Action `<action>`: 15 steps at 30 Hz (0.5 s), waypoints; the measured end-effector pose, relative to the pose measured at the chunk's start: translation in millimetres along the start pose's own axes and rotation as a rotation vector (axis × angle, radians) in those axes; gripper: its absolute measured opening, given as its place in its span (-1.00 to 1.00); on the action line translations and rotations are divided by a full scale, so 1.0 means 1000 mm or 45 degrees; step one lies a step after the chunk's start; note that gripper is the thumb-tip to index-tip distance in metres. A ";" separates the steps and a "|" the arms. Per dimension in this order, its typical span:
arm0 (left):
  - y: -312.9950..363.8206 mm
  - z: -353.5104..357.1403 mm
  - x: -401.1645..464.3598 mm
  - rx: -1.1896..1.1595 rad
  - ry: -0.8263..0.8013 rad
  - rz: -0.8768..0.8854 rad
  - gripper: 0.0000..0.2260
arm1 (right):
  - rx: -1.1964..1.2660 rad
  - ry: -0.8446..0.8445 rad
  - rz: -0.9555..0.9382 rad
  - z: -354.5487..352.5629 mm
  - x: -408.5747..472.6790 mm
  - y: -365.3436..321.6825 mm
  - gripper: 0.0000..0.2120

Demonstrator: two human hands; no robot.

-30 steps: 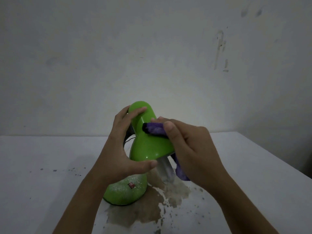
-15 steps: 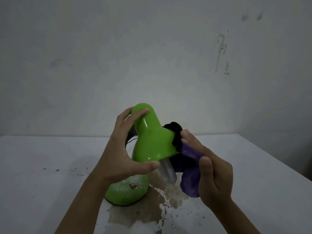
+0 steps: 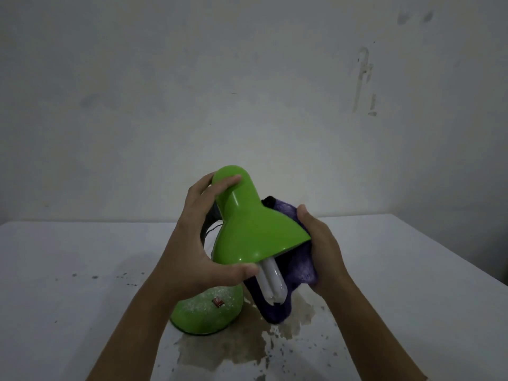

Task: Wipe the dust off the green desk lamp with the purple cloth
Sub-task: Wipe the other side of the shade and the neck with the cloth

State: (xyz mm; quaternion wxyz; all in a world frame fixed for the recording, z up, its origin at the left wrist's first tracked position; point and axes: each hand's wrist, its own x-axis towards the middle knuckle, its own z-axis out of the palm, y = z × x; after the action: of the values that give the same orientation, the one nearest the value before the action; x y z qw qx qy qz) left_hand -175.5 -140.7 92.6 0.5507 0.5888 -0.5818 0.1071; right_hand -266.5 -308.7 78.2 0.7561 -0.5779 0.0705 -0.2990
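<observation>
The big white counter (image 3: 384, 270) has a brown stain at 6 o'clock, and the green desk lamp (image 3: 253, 237) stands in the middle of it with white dust on its round base at 7 o'clock. The left hand (image 3: 198, 248) curls around the lamp's shade to hold it, and the right hand (image 3: 321, 248) at 3 o'clock grips the purple cloth (image 3: 297, 270) against the shade's far side. I think the shade is being wiped now, and next the cloth needs to go down to the dusty base, away from the white bulb (image 3: 272, 284).
</observation>
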 end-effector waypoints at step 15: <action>0.005 -0.001 -0.002 -0.011 -0.054 -0.081 -0.14 | -0.400 0.266 -0.013 -0.051 -0.067 -0.066 -0.65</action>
State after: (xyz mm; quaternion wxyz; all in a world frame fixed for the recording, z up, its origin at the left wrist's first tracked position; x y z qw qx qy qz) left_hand -179.4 -137.9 94.0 0.5439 0.6069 -0.5747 0.0746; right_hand -368.2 -326.1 106.0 0.6436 -0.6550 0.1917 -0.3464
